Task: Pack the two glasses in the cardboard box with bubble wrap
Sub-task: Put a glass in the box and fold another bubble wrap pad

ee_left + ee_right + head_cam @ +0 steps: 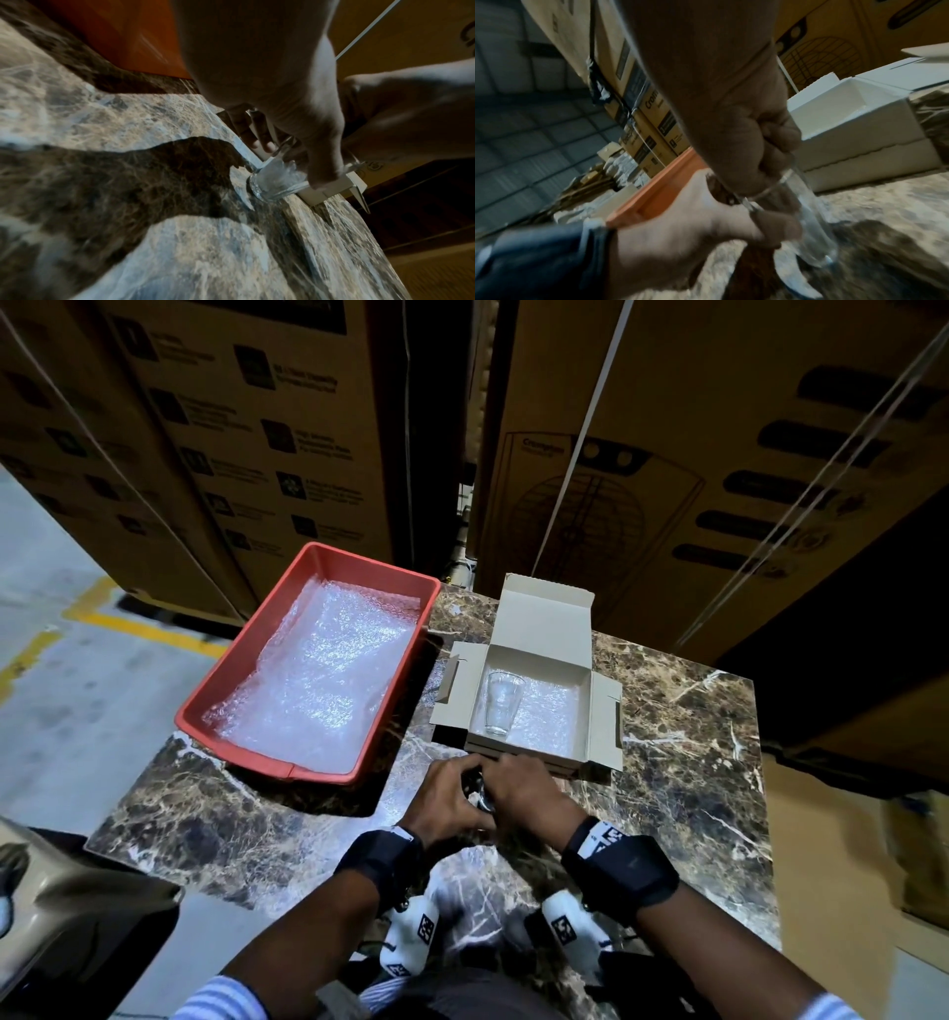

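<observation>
While both hands, left hand (448, 794) and right hand (529, 792), curl round one drinking glass (276, 182), one second glass (502, 703) stands in one open cardboard box (601, 711), one bubble-wrap sheet (318, 670) in one red tray (205, 701)

Clear glass (502, 706) lying on bubble wrap (547, 711) in open cardboard box (539, 618); second glass (272, 182) upright on marble before it

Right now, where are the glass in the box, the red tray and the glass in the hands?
glass in the box (502, 706): head view, middle of its side.
red tray (205, 695): head view, left rim.
held glass (276, 180): left wrist view, lower body near its base.
</observation>
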